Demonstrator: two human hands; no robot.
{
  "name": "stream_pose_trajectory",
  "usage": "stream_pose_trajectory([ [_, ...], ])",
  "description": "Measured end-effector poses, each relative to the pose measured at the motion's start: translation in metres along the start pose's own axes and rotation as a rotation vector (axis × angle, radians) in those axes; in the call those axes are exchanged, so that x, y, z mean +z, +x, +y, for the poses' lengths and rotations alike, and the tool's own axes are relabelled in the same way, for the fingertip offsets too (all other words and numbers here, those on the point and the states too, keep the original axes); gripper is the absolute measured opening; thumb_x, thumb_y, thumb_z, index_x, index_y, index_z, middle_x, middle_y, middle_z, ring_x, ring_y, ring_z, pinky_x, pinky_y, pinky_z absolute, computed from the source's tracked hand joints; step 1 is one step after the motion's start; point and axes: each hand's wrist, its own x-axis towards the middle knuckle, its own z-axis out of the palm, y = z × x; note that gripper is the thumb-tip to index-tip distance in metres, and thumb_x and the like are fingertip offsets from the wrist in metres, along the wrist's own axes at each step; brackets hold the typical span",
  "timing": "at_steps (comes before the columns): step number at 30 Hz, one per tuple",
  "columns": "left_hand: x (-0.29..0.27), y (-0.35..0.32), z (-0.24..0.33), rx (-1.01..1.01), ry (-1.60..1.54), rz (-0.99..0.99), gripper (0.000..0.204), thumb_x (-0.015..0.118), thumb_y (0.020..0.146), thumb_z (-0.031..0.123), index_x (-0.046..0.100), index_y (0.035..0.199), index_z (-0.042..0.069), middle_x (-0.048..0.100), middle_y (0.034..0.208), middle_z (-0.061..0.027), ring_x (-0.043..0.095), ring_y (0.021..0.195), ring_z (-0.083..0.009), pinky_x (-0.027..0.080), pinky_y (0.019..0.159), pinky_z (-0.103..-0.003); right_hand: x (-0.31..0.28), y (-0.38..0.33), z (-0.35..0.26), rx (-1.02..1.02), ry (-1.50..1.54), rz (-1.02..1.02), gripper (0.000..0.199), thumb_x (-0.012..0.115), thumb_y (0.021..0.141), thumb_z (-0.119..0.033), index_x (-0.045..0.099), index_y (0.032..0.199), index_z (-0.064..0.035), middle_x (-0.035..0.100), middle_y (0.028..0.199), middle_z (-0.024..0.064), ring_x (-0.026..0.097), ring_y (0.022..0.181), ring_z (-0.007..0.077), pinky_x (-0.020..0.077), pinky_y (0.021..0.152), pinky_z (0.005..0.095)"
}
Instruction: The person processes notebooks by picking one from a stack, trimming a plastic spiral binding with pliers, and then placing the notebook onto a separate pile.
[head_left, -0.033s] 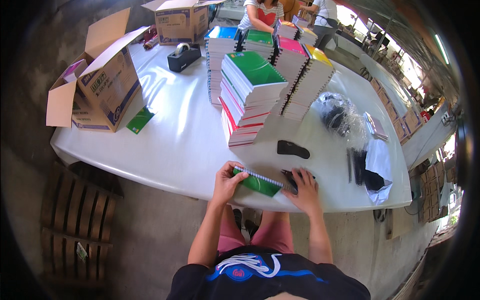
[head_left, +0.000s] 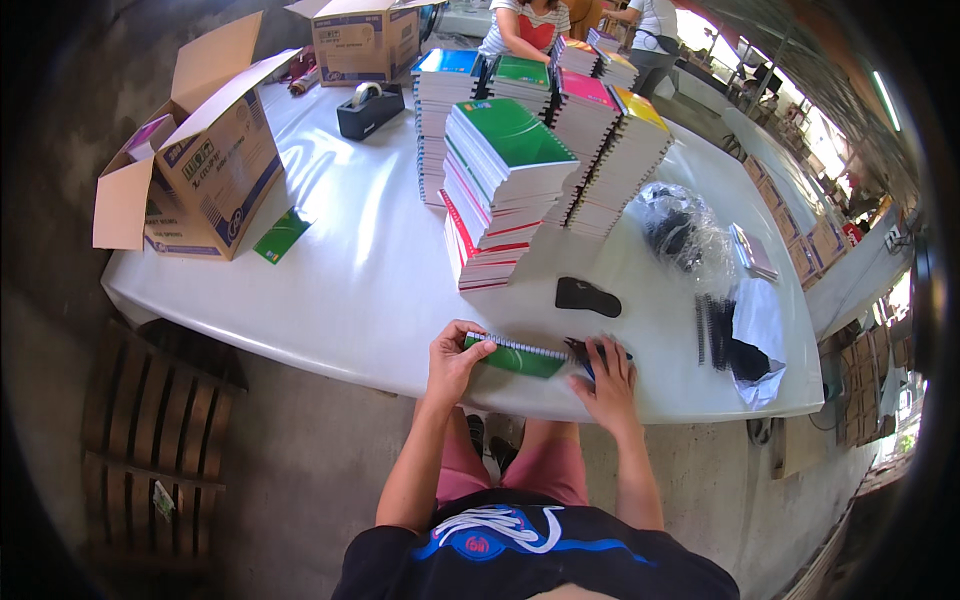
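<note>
Green notebook (head_left: 516, 357) ends covered by left hand (head_left: 455, 358) and right hand (head_left: 605, 375), dark tool under right fingers unclear, people at twelve o'clock cut off, bag (head_left: 680, 232) contents indistinct

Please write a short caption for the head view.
Left hand and right hand hold a green spiral notebook at the white table edge.

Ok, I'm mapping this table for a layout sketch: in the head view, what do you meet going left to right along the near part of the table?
Open cardboard box → loose green cover sheet → left hand → green spiral notebook → right hand → black spiral coils.
</note>
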Motion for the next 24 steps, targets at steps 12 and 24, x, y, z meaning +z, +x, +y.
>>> stream_pose_trajectory([
  [12, 0.005, -0.010, -0.017, 0.152, -0.018, 0.204, 0.027, 0.074, 0.075, -0.001, 0.061, 0.098, -0.001, 0.061, 0.084, -0.0010, 0.055, 0.076, -0.0070, 0.044, 0.070, -0.020, -0.009, -0.017, -0.018, -0.006, 0.456, 0.395, 0.047, 0.047, 0.095, -0.035, 0.044, 0.135, -0.0099, 0.050, 0.117, 0.0162, 0.045, 0.105, 0.0332, 0.0345, 0.095, 0.0422],
  [24, 0.003, -0.014, -0.016, 0.039, -0.005, 0.187, 0.022, 0.072, 0.077, -0.002, 0.067, 0.099, -0.003, 0.066, 0.088, -0.0054, 0.058, 0.079, -0.0078, 0.047, 0.072, -0.021, -0.064, -0.016, -0.110, -0.262, 0.312, 0.334, 0.043, 0.068, 0.081, -0.026, 0.059, 0.123, -0.0210, 0.051, 0.108, 0.0065, 0.046, 0.101, 0.0260, 0.0314, 0.089, 0.0417],
])
